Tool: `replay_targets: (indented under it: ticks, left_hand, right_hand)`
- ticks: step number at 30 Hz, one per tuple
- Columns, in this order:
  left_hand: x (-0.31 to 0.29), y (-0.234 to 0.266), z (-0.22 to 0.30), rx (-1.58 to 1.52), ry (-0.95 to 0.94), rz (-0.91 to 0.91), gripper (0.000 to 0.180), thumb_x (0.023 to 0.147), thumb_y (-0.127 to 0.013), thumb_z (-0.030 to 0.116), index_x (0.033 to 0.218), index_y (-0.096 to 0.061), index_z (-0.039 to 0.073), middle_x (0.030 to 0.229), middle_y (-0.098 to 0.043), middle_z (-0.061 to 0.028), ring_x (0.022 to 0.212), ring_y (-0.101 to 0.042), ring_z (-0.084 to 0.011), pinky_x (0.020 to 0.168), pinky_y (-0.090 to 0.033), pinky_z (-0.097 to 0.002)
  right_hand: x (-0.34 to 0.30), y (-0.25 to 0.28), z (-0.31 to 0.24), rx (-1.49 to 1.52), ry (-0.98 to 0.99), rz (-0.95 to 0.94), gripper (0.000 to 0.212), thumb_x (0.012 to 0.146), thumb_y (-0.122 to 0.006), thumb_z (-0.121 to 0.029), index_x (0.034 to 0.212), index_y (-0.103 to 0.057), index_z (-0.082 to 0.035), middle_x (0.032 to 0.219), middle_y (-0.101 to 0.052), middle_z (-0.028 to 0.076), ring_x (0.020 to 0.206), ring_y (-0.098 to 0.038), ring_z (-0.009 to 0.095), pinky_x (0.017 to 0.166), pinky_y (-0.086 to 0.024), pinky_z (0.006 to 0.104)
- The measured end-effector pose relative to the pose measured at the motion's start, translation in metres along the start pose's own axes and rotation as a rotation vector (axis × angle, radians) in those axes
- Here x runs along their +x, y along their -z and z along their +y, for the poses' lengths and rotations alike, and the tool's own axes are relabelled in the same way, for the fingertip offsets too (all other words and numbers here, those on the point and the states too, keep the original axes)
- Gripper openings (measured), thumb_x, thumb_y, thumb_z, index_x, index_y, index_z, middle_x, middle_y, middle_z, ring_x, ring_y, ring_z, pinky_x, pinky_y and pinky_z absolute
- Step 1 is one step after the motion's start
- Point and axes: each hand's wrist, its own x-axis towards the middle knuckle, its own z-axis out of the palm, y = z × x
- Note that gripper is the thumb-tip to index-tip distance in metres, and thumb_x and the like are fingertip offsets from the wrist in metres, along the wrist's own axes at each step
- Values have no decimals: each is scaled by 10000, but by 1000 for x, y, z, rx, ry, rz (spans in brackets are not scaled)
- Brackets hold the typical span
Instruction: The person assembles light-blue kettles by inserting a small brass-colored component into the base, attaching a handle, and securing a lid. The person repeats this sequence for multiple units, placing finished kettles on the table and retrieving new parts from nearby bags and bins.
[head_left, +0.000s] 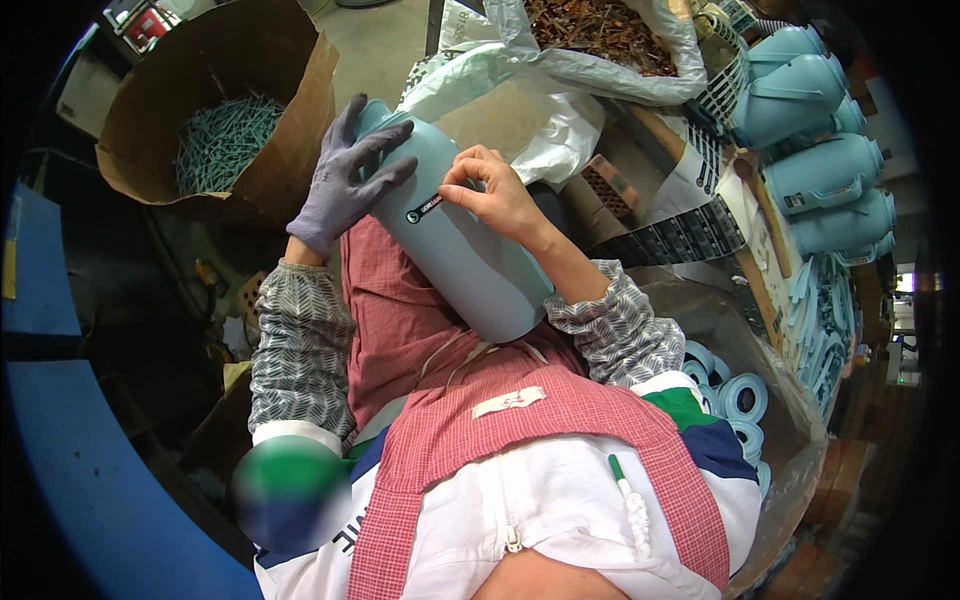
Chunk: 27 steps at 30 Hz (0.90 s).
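Observation:
A light-blue plastic thermos jug (pixel 470 265) lies slanted across my lap, its narrower end pointing away from me to the left. My left hand (pixel 350 180), in a grey glove, is wrapped over that far end and steadies it. A narrow black label (pixel 426 208) with light lettering sits on the jug's upper side. At the label's right end, my bare right hand (pixel 494 196) pinches with thumb and forefinger against the jug. Those fingertips cover part of the label, so I cannot tell whether that end is stuck down.
At the far left stands a large brown carton (pixel 290 110) of thin light-blue plastic pieces (pixel 228 145). More light-blue jugs (pixel 825 175) are stacked at the right, above strip-like parts (pixel 822 315). Printed label sheets (pixel 680 235) lie nearer. Light-blue rings (pixel 743 398) fill a clear bag beside my right arm.

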Motion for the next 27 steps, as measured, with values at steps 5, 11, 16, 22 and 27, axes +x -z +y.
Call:
replay_targets:
  ticks: [5, 11, 16, 22, 27]
  left_hand:
    - [1, 4, 16, 249, -123, -85, 820, 520, -824, 444, 1251, -521, 228, 1419, -236, -244, 1285, -268, -423, 1031, -308, -485]
    - [-1, 10, 29, 234, -45, -106, 882, 460, -859, 365, 1248, -507, 187, 1384, -266, -268, 1280, -276, -422, 1020, -323, -480]
    - [14, 54, 44, 615, -146, -46, 415, 710, -725, 258, 1076, -614, 96, 1090, -580, -125, 1059, -527, -305, 906, -414, -414]
    - [12, 42, 59, 396, 240, -621, 612, 717, -694, 477, 1193, -559, 117, 1052, -640, -92, 956, -619, -255, 835, -486, -340]
    - [-31, 40, 50, 548, 430, -705, 595, 651, -669, 612, 1057, -649, 177, 882, -673, -113, 853, -644, -281, 763, -503, -390]
  right_hand:
    - [-1, -1, 5, -64, 17, 43, 146, 724, -703, -209, 764, -656, -77, 930, -556, 79, 946, -472, 257, 871, -388, 343]
    - [-2, -11, 12, -262, 60, 172, 325, 729, -700, -296, 927, -571, -72, 1003, -516, 113, 932, -479, 291, 850, -404, 372]
    - [-22, -20, 34, 32, 203, 127, 376, 756, -681, -240, 1046, -525, -58, 1103, -519, 150, 1052, -485, 327, 927, -389, 390]
    - [49, 47, 28, -325, 657, 62, 56, 797, -609, -79, 812, -659, -60, 797, -654, 82, 753, -621, 230, 682, -496, 335]
    - [143, 187, 97, -881, 128, 497, 176, 770, -609, -131, 924, -689, -162, 1010, -619, 42, 950, -544, 254, 858, -444, 353]
